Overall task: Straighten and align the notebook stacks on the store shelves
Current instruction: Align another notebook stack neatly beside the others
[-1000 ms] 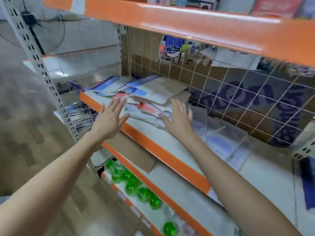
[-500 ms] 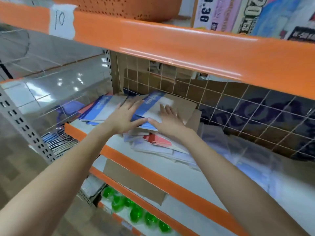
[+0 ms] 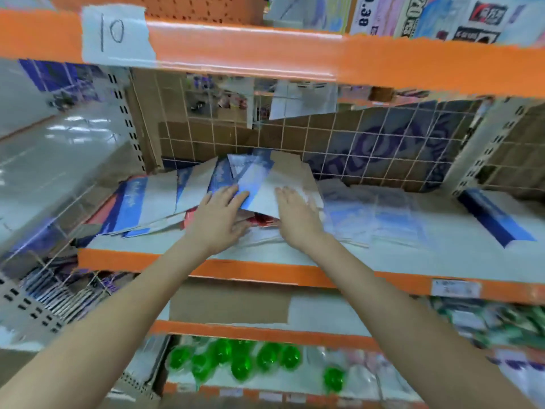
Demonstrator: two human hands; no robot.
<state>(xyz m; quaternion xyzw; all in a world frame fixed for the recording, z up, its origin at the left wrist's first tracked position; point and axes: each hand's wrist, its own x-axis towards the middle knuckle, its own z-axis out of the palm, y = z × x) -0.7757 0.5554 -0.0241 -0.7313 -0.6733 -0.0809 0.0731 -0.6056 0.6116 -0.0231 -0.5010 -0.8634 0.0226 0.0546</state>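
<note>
Fanned notebooks (image 3: 165, 202) – top one (image 3: 256, 184) angled toward back-right.

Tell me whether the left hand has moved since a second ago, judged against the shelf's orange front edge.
Yes. The left hand was short of the orange front edge; it has gone forward past it and now rests on the notebooks.
</note>
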